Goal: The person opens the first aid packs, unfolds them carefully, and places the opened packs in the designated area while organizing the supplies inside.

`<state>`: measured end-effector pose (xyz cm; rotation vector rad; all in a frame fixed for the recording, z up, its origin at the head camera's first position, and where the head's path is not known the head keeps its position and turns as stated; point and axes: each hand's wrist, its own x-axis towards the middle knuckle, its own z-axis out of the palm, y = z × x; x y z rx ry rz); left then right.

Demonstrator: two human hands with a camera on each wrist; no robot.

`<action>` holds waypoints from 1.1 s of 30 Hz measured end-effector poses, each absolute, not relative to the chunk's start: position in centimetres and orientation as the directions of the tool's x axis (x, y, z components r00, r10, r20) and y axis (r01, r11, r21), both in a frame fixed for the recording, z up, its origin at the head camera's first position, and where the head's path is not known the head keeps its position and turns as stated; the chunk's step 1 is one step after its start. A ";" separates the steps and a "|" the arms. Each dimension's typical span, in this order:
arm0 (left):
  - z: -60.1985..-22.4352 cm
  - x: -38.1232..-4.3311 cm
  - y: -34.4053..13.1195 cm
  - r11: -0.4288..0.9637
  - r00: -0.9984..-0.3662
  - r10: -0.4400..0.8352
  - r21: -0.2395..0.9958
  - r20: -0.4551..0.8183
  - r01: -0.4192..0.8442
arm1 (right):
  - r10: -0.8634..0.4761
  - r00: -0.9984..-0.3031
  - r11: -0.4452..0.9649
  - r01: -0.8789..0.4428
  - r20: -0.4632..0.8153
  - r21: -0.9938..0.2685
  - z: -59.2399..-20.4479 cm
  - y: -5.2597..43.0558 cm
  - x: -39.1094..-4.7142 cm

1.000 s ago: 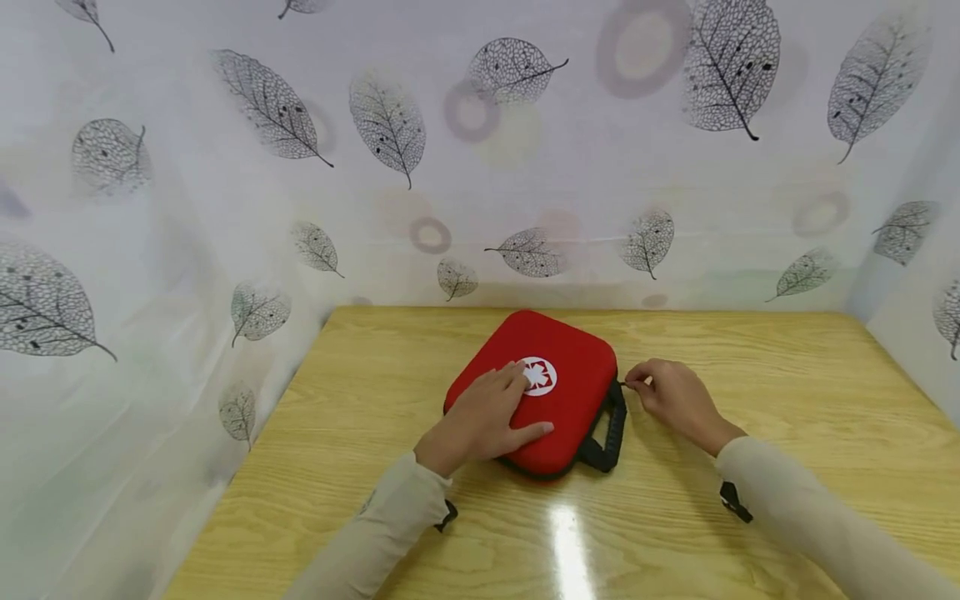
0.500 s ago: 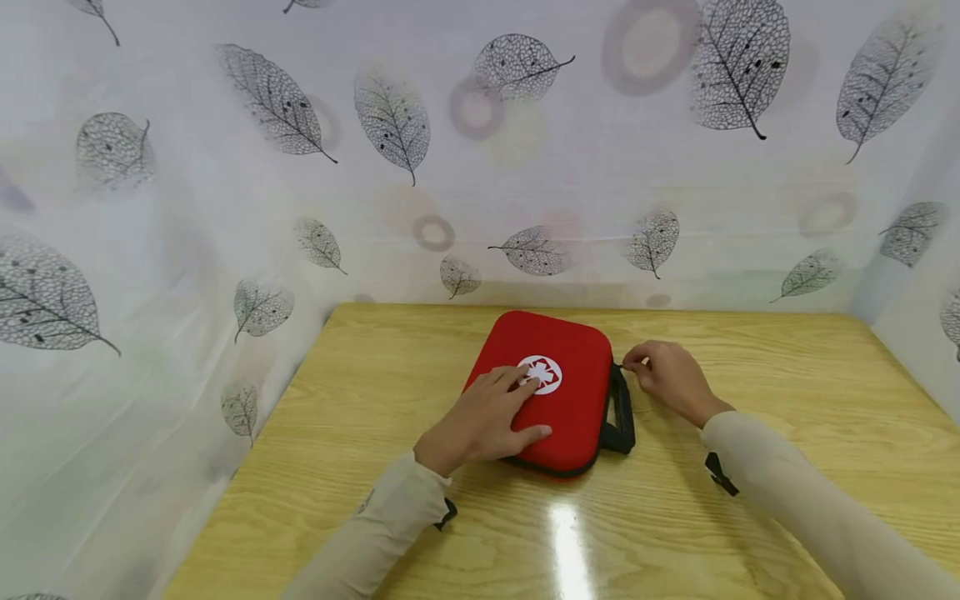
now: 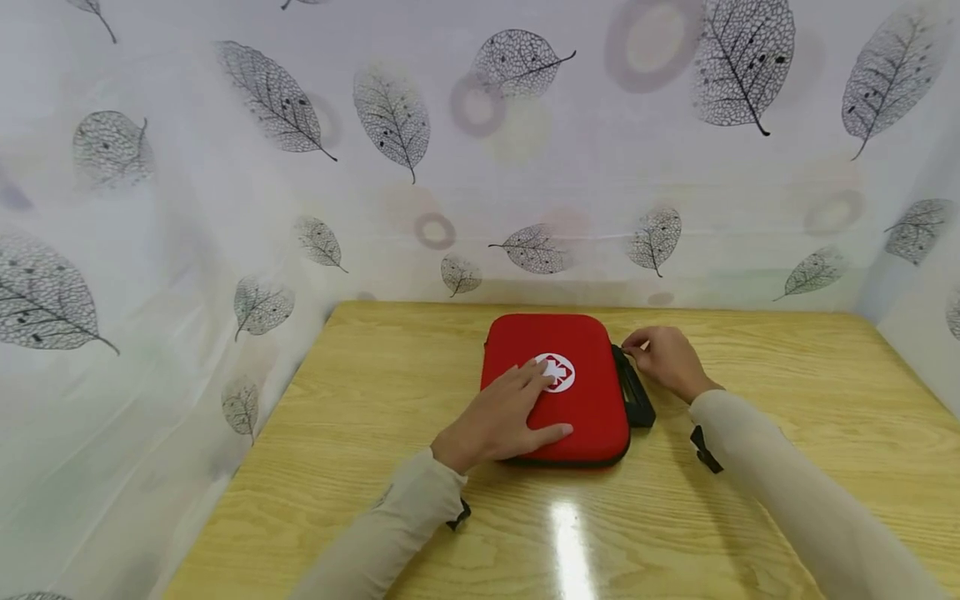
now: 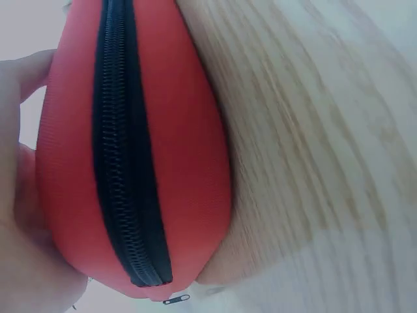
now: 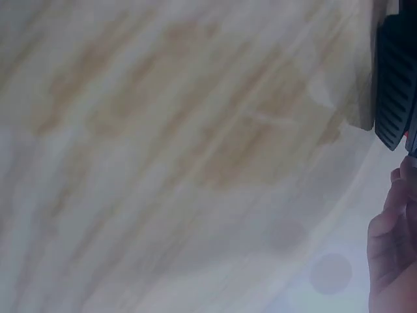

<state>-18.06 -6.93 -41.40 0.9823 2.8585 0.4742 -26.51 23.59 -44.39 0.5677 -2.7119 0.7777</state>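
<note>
A red zippered first-aid case (image 3: 555, 333) with a white round emblem lies flat on the table. My left hand (image 3: 498, 417) rests on its lid with fingers spread and the thumb apart. Along the side facing the left wrist view, the black zipper (image 4: 120, 163) is closed, and a small zipper pull (image 4: 176, 300) hangs at the bottom there. On the case's right side is a black handle (image 3: 636, 396). Next to the handle's far end, my right hand (image 3: 667, 362) pinches a small dark tab, seemingly a zipper pull, mostly hidden by the fingertips.
The wooden table (image 3: 360, 500) extends around the case. A pale curtain (image 3: 375, 225) printed with leaves hangs behind the table and along its sides. A bright light reflection lies on the near tabletop.
The case has turned counterclockwise, so its handle now faces right. My right hand has moved away from me along the handle side, still pinching. The left hand stays on the lid, shifted slightly right.
</note>
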 end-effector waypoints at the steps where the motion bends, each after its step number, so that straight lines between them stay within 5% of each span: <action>1: -41.5 -18.2 -6.9 0.747 -0.791 0.611 0.314 0.021 0.586 | -0.293 -0.889 0.778 -0.435 0.351 -0.453 -44.4 23.6 -26.6; 33: -41.7 -18.9 -6.1 0.795 -0.804 0.592 0.202 -0.051 0.572 | -0.349 -0.888 0.724 -0.458 0.300 -0.515 -44.0 24.4 -22.2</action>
